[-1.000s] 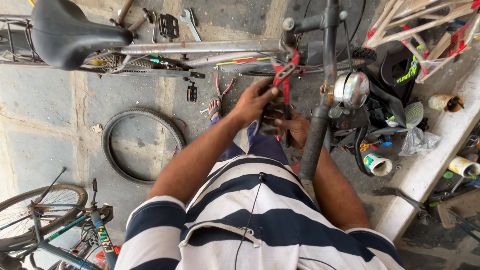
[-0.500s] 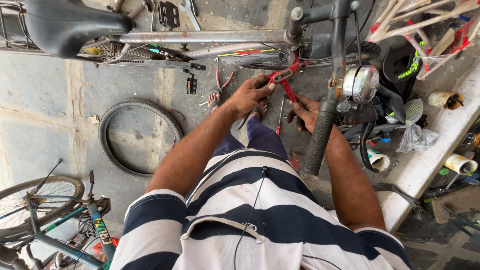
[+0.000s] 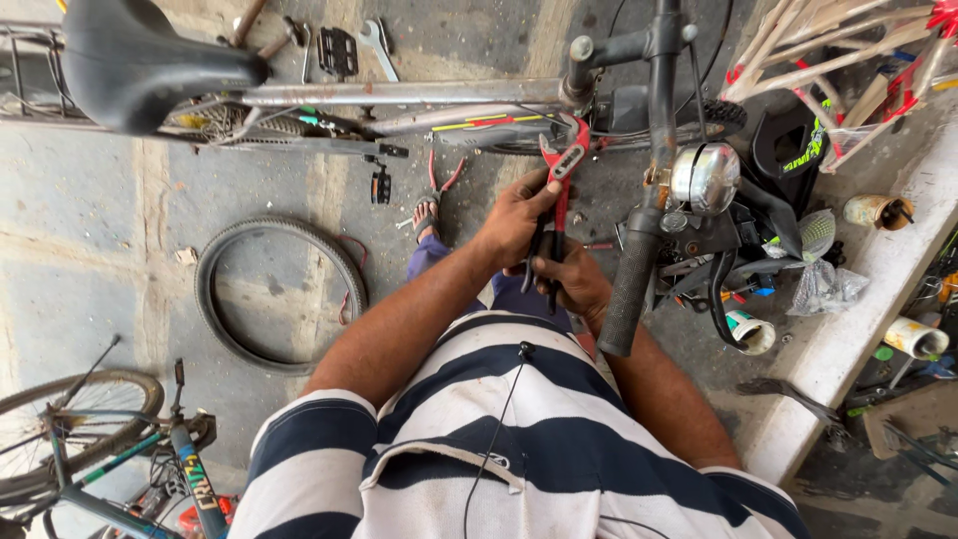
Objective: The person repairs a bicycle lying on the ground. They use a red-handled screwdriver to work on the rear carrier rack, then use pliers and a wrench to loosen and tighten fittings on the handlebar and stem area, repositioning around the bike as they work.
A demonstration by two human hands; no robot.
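Pliers: A big red pair of pliers (image 3: 559,185) is up in front of the person, close under the grey bike bar (image 3: 399,93). A second ago it sat lower, half hidden by the hands. Now its red head is lifted and easy to see.
Pliers mouth: The toothed head points up toward the spot where the bar meets the handlebar post. I cannot tell if it bites on anything yet.
Left hand: The left hand (image 3: 514,222) is closed around the upper part of the pliers, thumb by the head. It has come up a bit since before.
Right hand: The right hand (image 3: 571,282) is closed tight on the dark handles low down, just beside the black handlebar grip (image 3: 629,294).
What changed: Both hands moved from a bunch down low to a firm hold on the tool, and the tool swung up toward the bike.
What it means: It looks like the pliers are now ready to work on the front of the bike.
Bike: The bike stands across the floor with its black saddle (image 3: 140,60) on one side and a shiny bell (image 3: 706,177) on the handlebar.
Floor: A loose tyre (image 3: 269,289) lies on the concrete. A spanner (image 3: 377,45) and a second small red-handled tool (image 3: 439,180) lie past the bar.
Side: A pale ledge (image 3: 848,329) holds tape rolls and a bag. Another bike wheel (image 3: 75,429) is in the corner.
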